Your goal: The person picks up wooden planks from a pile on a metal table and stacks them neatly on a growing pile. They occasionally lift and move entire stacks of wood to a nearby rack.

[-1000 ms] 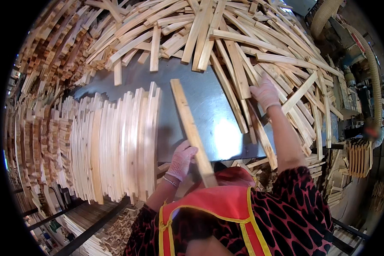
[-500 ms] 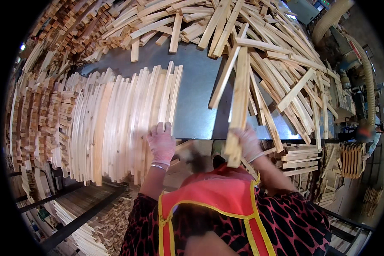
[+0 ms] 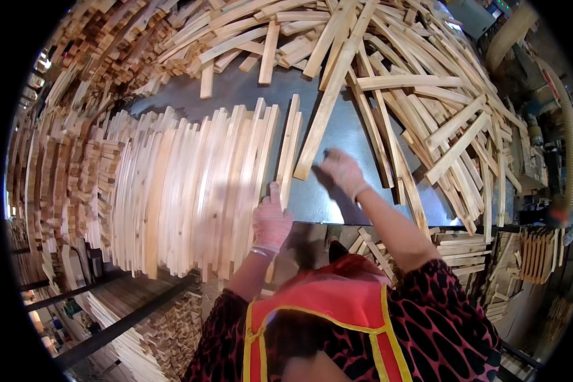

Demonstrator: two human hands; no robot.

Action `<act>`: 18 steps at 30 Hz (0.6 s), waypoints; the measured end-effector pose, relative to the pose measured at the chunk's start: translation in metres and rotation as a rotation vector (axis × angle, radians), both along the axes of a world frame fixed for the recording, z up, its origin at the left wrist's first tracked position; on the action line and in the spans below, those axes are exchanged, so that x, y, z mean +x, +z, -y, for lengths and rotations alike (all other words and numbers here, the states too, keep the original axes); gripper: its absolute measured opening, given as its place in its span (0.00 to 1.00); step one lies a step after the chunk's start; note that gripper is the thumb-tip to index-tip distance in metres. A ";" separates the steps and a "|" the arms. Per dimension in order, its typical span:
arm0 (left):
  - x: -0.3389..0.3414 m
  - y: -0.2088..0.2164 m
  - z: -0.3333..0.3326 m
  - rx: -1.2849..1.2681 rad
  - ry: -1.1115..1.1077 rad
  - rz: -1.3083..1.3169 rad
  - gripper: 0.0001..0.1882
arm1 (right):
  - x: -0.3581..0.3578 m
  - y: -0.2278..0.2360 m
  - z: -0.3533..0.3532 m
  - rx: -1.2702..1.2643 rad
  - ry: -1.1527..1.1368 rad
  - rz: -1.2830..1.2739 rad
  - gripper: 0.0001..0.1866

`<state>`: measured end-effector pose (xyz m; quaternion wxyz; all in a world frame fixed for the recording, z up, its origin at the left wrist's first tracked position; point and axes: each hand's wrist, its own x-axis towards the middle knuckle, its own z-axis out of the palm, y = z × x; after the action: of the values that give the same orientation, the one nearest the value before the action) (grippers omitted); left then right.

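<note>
My left hand, in a pale pinkish glove, lies over a pair of narrow wooden strips and grips them near their lower part, index finger stretched along them. These strips stand a small gap to the right of a row of wooden strips laid side by side. My right hand, gloved too, hovers over the metal tabletop, blurred by motion. A small dark spot shows at its fingertips; I cannot make it out. Just left of that hand is the lower end of a long loose strip.
A large jumbled heap of wooden strips covers the back and right of the table. Stacked wood rises at the left. A ribbed hose and machinery stand at the far right; dark rails run at lower left.
The strips that my right hand held have come down beside the row, under my left hand. My right hand has left them and moved up and slightly left; my left hand has shifted right.
</note>
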<state>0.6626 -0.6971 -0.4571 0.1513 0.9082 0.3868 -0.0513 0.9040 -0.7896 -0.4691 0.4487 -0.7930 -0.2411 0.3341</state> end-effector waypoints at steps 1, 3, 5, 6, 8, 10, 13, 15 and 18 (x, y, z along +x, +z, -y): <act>0.001 0.001 0.002 0.043 -0.001 0.007 0.44 | 0.024 0.023 -0.016 -0.031 -0.057 -0.023 0.31; 0.012 0.006 0.003 0.117 -0.019 -0.008 0.41 | 0.062 0.026 -0.050 0.011 -0.279 -0.041 0.35; -0.008 -0.019 -0.001 0.405 -0.087 0.087 0.40 | 0.063 0.023 -0.077 0.157 -0.342 -0.263 0.33; -0.011 -0.018 0.000 0.392 -0.039 0.032 0.40 | 0.059 0.029 -0.081 0.159 -0.320 -0.268 0.33; -0.008 -0.020 -0.004 0.353 0.042 0.045 0.38 | 0.047 0.022 -0.073 0.155 -0.238 -0.226 0.33; -0.015 -0.032 -0.014 0.336 0.069 0.087 0.39 | 0.006 -0.004 -0.047 0.144 -0.086 -0.126 0.33; -0.025 -0.043 -0.018 0.283 -0.079 0.297 0.39 | -0.078 -0.007 -0.009 -0.136 0.278 0.029 0.32; -0.007 -0.024 -0.008 0.256 -0.156 0.183 0.36 | -0.087 -0.001 -0.006 -0.195 0.406 0.088 0.25; -0.002 -0.014 -0.003 0.265 -0.208 0.073 0.37 | -0.034 0.027 -0.004 -0.222 0.290 0.378 0.19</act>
<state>0.6602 -0.6942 -0.4706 0.0381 0.9567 0.2881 0.0178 0.8702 -0.7855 -0.4420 0.2532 -0.8429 -0.3935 0.2655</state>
